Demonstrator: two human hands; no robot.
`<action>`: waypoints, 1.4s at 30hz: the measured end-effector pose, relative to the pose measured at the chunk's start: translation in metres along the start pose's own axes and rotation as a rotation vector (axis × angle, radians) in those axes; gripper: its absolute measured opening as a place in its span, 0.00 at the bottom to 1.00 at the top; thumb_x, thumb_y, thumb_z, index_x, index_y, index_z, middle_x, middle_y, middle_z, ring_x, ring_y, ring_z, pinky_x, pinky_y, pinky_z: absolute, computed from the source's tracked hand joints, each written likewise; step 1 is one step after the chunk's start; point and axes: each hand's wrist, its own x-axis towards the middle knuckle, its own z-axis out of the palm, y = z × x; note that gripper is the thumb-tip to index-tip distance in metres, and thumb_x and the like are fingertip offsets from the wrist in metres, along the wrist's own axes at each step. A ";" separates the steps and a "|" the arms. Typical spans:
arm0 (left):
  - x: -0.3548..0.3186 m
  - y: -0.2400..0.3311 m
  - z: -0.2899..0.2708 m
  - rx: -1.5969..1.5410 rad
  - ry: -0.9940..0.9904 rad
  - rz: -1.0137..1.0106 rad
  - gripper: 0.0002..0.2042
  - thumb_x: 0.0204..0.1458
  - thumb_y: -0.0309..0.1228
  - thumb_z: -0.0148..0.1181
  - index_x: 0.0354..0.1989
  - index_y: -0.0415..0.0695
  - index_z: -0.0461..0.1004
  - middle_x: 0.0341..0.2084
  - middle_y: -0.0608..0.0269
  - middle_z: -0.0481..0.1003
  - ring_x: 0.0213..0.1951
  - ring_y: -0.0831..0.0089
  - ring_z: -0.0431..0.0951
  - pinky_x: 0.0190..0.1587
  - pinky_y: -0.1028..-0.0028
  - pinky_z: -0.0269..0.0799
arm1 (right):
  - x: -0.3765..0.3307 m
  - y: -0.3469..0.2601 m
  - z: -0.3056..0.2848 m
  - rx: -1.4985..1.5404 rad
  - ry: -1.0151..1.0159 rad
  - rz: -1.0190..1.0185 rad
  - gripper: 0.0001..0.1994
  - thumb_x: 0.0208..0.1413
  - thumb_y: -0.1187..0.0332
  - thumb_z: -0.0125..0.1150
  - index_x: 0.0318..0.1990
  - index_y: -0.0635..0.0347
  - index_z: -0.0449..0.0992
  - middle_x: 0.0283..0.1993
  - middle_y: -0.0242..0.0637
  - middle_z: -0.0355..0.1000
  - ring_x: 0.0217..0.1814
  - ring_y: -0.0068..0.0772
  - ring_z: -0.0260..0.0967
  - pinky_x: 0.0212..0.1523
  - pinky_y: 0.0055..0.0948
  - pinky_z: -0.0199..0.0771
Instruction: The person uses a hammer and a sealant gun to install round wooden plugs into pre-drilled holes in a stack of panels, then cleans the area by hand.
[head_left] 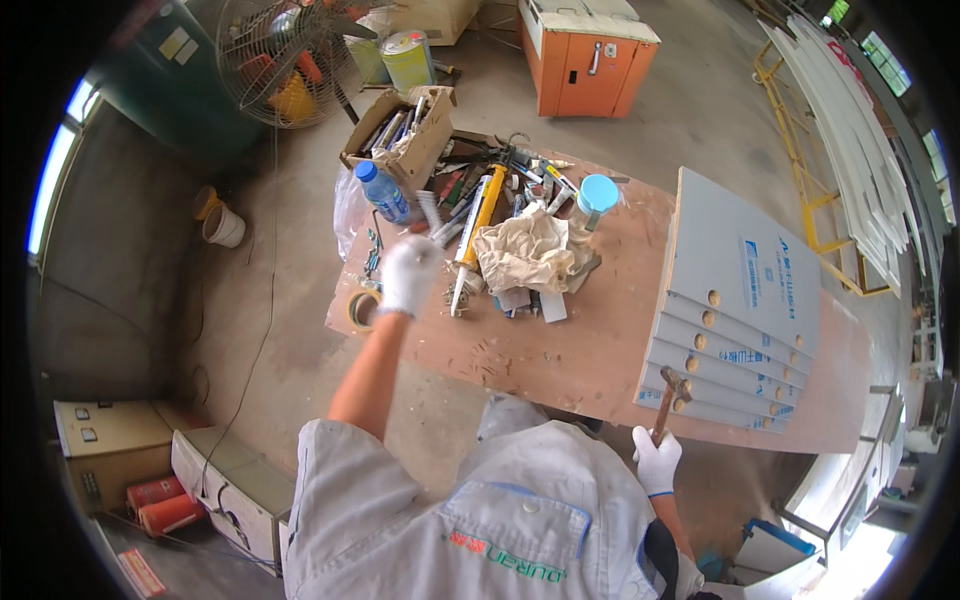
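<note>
My left hand point(410, 276), in a white glove, is over the left part of the brown table point(590, 340), beside the pile of tools. Motion blurs its fingers, so I cannot make out whether they hold anything. Close by stand a blue-capped bottle point(383, 192) and a yellow caulking gun point(481, 215). A roll of tape point(363, 309) lies near that wrist. Low on the right, my gloved right hand point(656, 461) is closed around the handle of a hammer point(666, 398), its head raised before the stacked grey panels point(735, 270). Round tan spots line the panels' edges.
Crumpled paper point(528, 248) and a jar with a light-blue lid point(598, 195) sit mid-table. Behind the tools is an open cardboard box point(402, 135). A fan point(290, 62), an orange cabinet point(588, 72) and a yellow rack point(815, 200) stand around the table.
</note>
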 end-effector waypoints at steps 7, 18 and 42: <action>-0.206 0.234 0.062 -0.641 -0.907 -0.035 0.09 0.59 0.33 0.69 0.42 0.41 0.83 0.34 0.60 0.82 0.38 0.72 0.82 0.45 0.70 0.78 | 0.015 -0.073 -0.045 0.645 -0.330 -0.063 0.07 0.66 0.71 0.60 0.36 0.66 0.75 0.19 0.30 0.66 0.16 0.22 0.62 0.19 0.28 0.65; -0.299 0.322 0.167 -0.439 -0.556 0.306 0.15 0.53 0.28 0.67 0.50 0.43 0.79 0.40 0.52 0.81 0.41 0.53 0.84 0.45 0.60 0.81 | 0.030 -0.014 -0.105 0.729 -0.167 0.257 0.09 0.63 0.68 0.68 0.34 0.54 0.72 0.18 0.27 0.65 0.14 0.22 0.60 0.16 0.27 0.60; -0.187 0.286 0.287 -0.069 -0.694 0.320 0.11 0.62 0.38 0.58 0.42 0.48 0.83 0.38 0.53 0.84 0.42 0.50 0.83 0.46 0.57 0.78 | 0.030 0.084 -0.092 -0.220 0.233 -0.082 0.21 0.68 0.50 0.56 0.35 0.63 0.71 0.30 0.63 0.74 0.37 0.72 0.72 0.37 0.63 0.69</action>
